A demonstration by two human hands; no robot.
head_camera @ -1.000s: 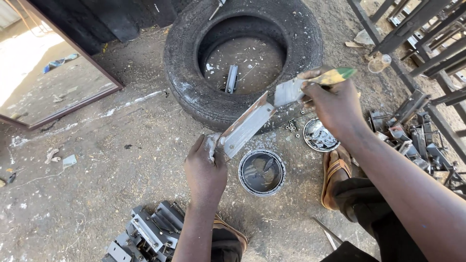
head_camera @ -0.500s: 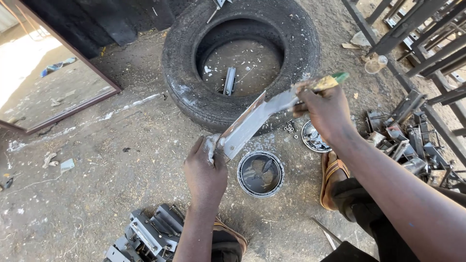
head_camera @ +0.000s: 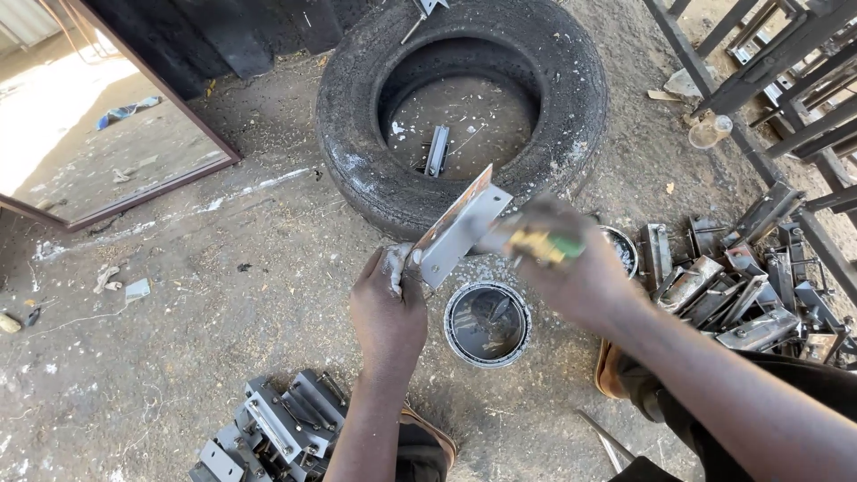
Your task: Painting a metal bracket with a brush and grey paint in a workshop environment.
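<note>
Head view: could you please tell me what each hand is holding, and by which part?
The left hand grips the grey angled metal bracket by its lower end. The right hand holds a green-and-yellow-handled brush by the handle, though blurred.

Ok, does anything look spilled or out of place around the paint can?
Yes: pale paint smears the tyre wall and streaks the ground left of it. Paint also coats the left hand's fingertips. The can itself stands upright.
</note>
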